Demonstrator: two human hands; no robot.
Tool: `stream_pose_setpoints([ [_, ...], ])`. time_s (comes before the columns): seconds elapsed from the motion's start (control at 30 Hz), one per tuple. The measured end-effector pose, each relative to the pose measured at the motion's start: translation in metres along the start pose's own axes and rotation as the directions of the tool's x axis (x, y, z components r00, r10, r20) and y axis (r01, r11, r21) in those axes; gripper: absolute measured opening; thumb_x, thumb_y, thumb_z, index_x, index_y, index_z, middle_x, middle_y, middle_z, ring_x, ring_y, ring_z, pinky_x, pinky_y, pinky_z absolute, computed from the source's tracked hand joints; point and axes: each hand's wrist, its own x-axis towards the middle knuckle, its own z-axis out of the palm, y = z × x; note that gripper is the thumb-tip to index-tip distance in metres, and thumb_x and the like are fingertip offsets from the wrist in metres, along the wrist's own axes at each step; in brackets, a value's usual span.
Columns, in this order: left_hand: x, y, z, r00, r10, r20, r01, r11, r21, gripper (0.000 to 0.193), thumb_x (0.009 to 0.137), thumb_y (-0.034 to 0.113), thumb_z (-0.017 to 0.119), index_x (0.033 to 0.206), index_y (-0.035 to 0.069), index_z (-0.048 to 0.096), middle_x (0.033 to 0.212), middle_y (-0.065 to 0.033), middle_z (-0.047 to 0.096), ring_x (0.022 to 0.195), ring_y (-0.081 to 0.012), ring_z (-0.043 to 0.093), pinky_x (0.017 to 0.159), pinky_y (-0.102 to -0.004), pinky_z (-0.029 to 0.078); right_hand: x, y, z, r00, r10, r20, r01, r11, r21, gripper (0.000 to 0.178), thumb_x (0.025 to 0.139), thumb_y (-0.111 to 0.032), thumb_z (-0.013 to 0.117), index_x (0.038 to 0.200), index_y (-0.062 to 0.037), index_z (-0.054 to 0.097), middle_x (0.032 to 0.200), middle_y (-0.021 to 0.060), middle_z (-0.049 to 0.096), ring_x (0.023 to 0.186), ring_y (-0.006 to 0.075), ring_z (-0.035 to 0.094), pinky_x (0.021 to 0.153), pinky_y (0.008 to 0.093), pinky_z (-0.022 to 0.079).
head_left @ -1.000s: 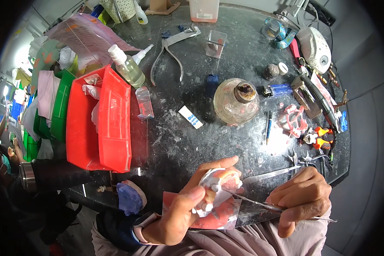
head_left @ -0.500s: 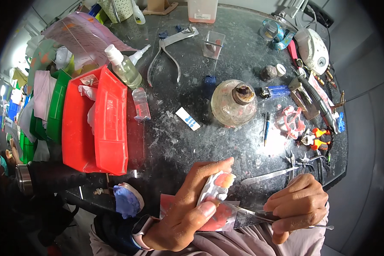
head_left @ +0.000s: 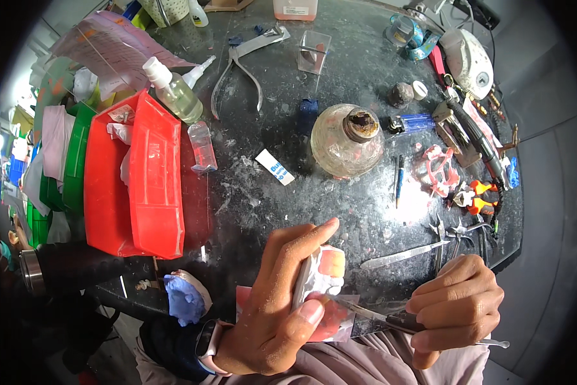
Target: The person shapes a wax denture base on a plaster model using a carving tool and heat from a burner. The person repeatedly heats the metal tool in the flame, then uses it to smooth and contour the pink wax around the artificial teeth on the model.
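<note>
My left hand (head_left: 272, 305) is closed round a white plaster dental cast (head_left: 309, 282) that carries a pink wax section with yellowish teeth (head_left: 332, 263). Its thumb presses near the cast's lower edge, and the index finger stretches up along the far side. A thin metal wax carver (head_left: 368, 312) with a small spoon-like back end is gripped in my right hand (head_left: 458, 305). The carver's tip meets the cast beside my left thumb; whether it touches wax or plaster is hard to tell. Beneath the cast lies a pink wax sheet (head_left: 339, 324) in clear plastic, partly covered by my hand.
A glass spirit burner (head_left: 346, 154) stands mid-table, with a blue lighter (head_left: 413, 122) to its right. A scalpel handle (head_left: 404, 254) and several pliers (head_left: 458, 234) lie beyond my right hand. At left are red bins (head_left: 157, 179), a spray bottle (head_left: 174, 93) and a blue-and-white cast (head_left: 186, 298).
The whole scene has shifted slightly in view. My left hand has tilted the cast more upright and moved a little up and left. The carver's tip stays at the cast.
</note>
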Motion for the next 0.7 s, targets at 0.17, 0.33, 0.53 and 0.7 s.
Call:
stream_pose_setpoints([
  [0.17, -0.002, 0.003, 0.001, 1.000, -0.022, -0.010, 0.022, 0.999, -0.024, 0.059, 0.075, 0.023, 0.038, 0.124, -0.009, 0.029, 0.115, -0.0235, 0.032, 0.101, -0.0288, 0.039, 0.090, -0.0379, 0.030, 0.001, 0.000, 0.001, 1.000, 0.006, 0.013, -0.006, 1.000, 0.004, 0.021, 0.067, -0.019, 0.074, 0.069, -0.0026, 0.061, 0.062, 0.0057, 0.053, 0.047, 0.0133, 0.057, 0.042, 0.0181, 0.047],
  [0.33, -0.001, 0.001, -0.001, 1.000, -0.003, 0.015, 0.003, 1.000, -0.014, 0.059, 0.075, 0.021, 0.037, 0.124, -0.010, 0.028, 0.117, -0.0234, 0.031, 0.102, -0.0286, 0.039, 0.090, -0.0379, 0.030, 0.000, 0.004, -0.006, 1.000, -0.031, -0.001, 0.031, 0.999, 0.041, 0.022, 0.067, -0.020, 0.074, 0.072, -0.0023, 0.061, 0.063, 0.0061, 0.052, 0.048, 0.0139, 0.058, 0.042, 0.0187, 0.048],
  [0.53, -0.004, 0.009, 0.000, 0.991, -0.125, 0.051, 0.132, 0.977, -0.168, 0.056, 0.079, 0.022, 0.034, 0.124, -0.010, 0.027, 0.120, -0.0229, 0.031, 0.103, -0.0273, 0.040, 0.090, -0.0359, 0.031, -0.001, 0.002, -0.005, 0.999, 0.003, -0.044, -0.002, 0.999, 0.034, 0.023, 0.066, -0.020, 0.073, 0.073, -0.0019, 0.060, 0.063, 0.0063, 0.052, 0.047, 0.0140, 0.058, 0.042, 0.0190, 0.049],
  [0.7, -0.005, 0.010, 0.009, 0.933, -0.355, 0.058, 0.347, 0.846, -0.405, 0.065, 0.076, 0.040, 0.035, 0.125, -0.003, 0.030, 0.117, -0.0165, 0.042, 0.105, -0.0237, 0.046, 0.090, -0.0358, 0.035, -0.003, 0.001, -0.003, 0.998, -0.005, -0.063, 0.007, 1.000, 0.024, 0.022, 0.066, -0.019, 0.072, 0.073, -0.0022, 0.060, 0.062, 0.0060, 0.052, 0.046, 0.0138, 0.058, 0.043, 0.0192, 0.050],
])
